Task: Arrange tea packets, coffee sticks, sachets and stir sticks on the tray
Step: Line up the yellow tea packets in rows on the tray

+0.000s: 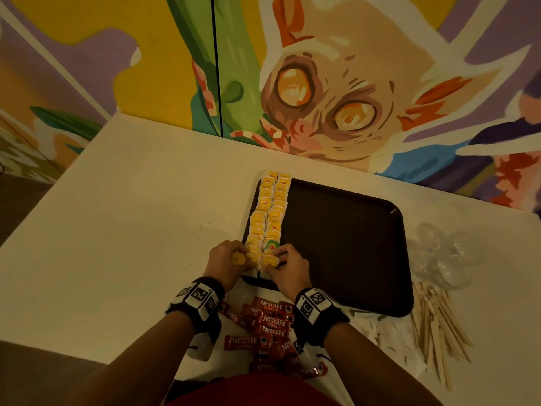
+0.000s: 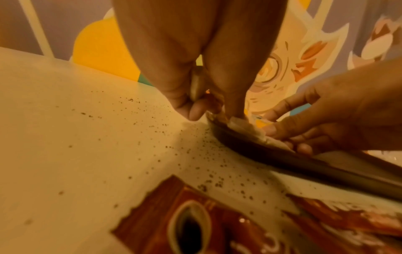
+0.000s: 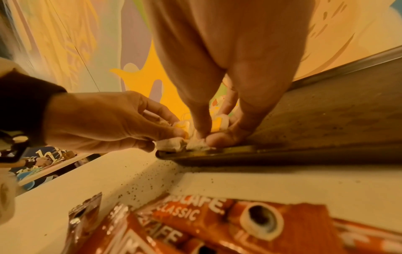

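A dark tray (image 1: pixel 345 244) lies on the white table. Two rows of yellow tea packets (image 1: pixel 270 212) run along its left side. Both hands work at the near end of these rows. My left hand (image 1: pixel 231 259) has its fingers curled round a yellow tea packet (image 1: pixel 238 258), beside the left row. My right hand (image 1: pixel 285 266) pinches the nearest packet of the right row (image 3: pixel 195 143) between thumb and fingers, at the tray's near rim (image 3: pixel 217 151). Red coffee sticks (image 1: pixel 272 320) lie in a loose heap between my wrists. Wooden stir sticks (image 1: pixel 436 323) lie to the right of the tray.
Clear plastic cups (image 1: pixel 445 259) sit to the right of the tray. White sachets (image 1: pixel 383 329) lie near the stir sticks, dim. Dark grains (image 2: pixel 206 154) speckle the table by the tray's left rim. A painted wall stands behind the table.
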Available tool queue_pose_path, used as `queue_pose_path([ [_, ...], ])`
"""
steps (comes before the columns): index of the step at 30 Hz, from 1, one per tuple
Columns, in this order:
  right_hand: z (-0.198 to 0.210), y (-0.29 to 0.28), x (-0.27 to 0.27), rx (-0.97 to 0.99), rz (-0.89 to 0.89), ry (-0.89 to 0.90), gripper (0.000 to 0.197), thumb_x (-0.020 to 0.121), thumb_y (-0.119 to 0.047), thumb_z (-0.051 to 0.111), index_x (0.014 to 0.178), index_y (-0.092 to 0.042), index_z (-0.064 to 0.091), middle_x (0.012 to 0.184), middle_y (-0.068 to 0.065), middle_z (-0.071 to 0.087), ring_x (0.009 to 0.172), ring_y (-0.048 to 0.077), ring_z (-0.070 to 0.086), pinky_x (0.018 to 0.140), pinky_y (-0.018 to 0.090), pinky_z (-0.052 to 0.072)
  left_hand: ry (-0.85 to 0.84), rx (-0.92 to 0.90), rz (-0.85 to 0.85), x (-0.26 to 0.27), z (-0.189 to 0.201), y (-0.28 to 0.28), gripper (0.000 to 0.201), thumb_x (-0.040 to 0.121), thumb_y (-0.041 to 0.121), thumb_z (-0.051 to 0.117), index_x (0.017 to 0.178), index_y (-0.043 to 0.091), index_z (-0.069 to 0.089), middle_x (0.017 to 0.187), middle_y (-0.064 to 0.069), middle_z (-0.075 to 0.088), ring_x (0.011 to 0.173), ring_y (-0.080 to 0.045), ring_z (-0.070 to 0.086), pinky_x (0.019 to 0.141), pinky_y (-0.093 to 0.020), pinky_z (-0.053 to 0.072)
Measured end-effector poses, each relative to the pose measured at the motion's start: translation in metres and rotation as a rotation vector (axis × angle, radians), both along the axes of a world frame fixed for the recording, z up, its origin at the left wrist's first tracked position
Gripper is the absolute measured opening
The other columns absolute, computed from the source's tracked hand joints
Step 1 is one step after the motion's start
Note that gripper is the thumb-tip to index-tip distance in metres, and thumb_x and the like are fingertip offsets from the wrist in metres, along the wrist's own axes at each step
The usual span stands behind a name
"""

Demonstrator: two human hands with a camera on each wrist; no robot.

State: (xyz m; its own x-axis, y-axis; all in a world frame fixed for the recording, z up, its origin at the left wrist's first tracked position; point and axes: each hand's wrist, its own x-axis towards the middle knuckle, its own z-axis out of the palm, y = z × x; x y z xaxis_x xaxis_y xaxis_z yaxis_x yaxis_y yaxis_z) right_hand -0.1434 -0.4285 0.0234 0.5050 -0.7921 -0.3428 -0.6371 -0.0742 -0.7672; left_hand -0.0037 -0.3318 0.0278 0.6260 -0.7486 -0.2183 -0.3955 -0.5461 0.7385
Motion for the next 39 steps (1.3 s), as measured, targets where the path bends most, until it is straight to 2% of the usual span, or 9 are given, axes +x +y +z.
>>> queue_pose_path([
  [4,-0.001,-0.002,-0.005,0.015,0.016,0.061,0.048,0.071,-0.024,0.086,0.104,-0.026,0.051,0.091,-0.002,0.065,0.09,0.014,0.061,0.073,0.03,0.055,0.034,0.07,-0.027,0.004,0.004,0.008,0.044,0.068,0.035,0.087,0.103,0.018,0.066,0.098,0.004,0.063,0.087,-0.013,0.058,0.073,-0.023,0.045],
  [10,-0.001,0.0,0.0,0.074,0.003,0.087,0.054,0.066,-0.015,0.089,0.104,-0.024,0.05,0.097,0.002,0.066,0.086,0.012,0.065,0.06,0.016,0.05,0.033,0.149,-0.079,0.006,0.003,0.007,0.049,0.068,0.031,0.087,0.109,0.018,0.063,0.108,-0.001,0.063,0.093,-0.013,0.054,0.076,-0.022,0.043],
  [15,-0.005,0.001,0.007,0.06,-0.046,0.072,0.049,0.072,-0.011,0.082,0.104,-0.027,0.049,0.098,0.006,0.064,0.093,0.019,0.063,0.073,0.03,0.058,0.036,0.133,-0.037,0.001,0.002,0.003,0.045,0.069,0.027,0.087,0.106,0.017,0.063,0.105,0.0,0.062,0.091,-0.014,0.054,0.073,-0.021,0.041],
  [20,-0.002,-0.001,0.005,0.046,-0.071,0.0,0.046,0.075,-0.007,0.08,0.111,-0.015,0.053,0.083,-0.003,0.065,0.074,0.006,0.063,0.057,0.009,0.048,0.024,0.111,-0.003,-0.001,0.0,0.005,0.045,0.07,0.029,0.086,0.107,0.017,0.062,0.106,-0.001,0.063,0.089,-0.011,0.053,0.07,-0.018,0.038],
  [23,0.001,-0.003,0.002,0.049,-0.051,0.003,0.048,0.075,-0.01,0.082,0.112,-0.014,0.052,0.081,-0.006,0.061,0.07,-0.002,0.059,0.051,0.006,0.046,0.038,0.052,0.012,-0.001,0.006,0.008,0.048,0.068,0.029,0.087,0.107,0.018,0.061,0.096,0.004,0.06,0.083,-0.011,0.054,0.063,-0.013,0.038],
  [27,0.01,-0.003,0.001,-0.081,-0.029,0.052,0.039,0.083,-0.023,0.076,0.114,-0.017,0.055,0.101,-0.001,0.057,0.088,0.011,0.06,0.065,0.014,0.045,0.072,-0.025,-0.01,0.004,0.014,0.011,0.046,0.073,0.024,0.084,0.11,0.02,0.058,0.086,0.007,0.058,0.073,-0.008,0.054,0.058,-0.009,0.037],
  [30,0.027,0.0,0.004,-0.161,-0.024,-0.067,0.02,0.089,-0.023,0.07,0.106,-0.017,0.063,0.101,-0.002,0.059,0.08,0.005,0.058,0.066,0.013,0.045,0.088,-0.081,-0.054,0.004,0.018,0.011,0.048,0.074,0.021,0.082,0.116,0.021,0.058,0.085,0.007,0.062,0.071,-0.006,0.057,0.06,-0.011,0.041],
  [35,0.057,0.008,0.014,0.034,0.148,-0.195,0.022,0.088,-0.034,0.071,0.103,-0.019,0.07,0.097,-0.005,0.071,0.084,0.001,0.065,0.069,0.012,0.051,0.166,-0.186,-0.123,-0.003,0.034,0.007,0.052,0.074,0.011,0.08,0.119,0.02,0.054,0.093,0.011,0.064,0.082,0.0,0.063,0.068,-0.006,0.047],
  [39,0.062,0.01,0.018,0.192,0.118,-0.23,0.028,0.08,-0.031,0.08,0.101,-0.02,0.064,0.091,-0.002,0.074,0.083,0.01,0.071,0.073,0.028,0.059,0.196,-0.265,-0.151,-0.007,0.041,0.005,0.055,0.072,0.001,0.079,0.119,0.017,0.056,0.087,0.007,0.062,0.081,-0.006,0.064,0.071,-0.012,0.05],
])
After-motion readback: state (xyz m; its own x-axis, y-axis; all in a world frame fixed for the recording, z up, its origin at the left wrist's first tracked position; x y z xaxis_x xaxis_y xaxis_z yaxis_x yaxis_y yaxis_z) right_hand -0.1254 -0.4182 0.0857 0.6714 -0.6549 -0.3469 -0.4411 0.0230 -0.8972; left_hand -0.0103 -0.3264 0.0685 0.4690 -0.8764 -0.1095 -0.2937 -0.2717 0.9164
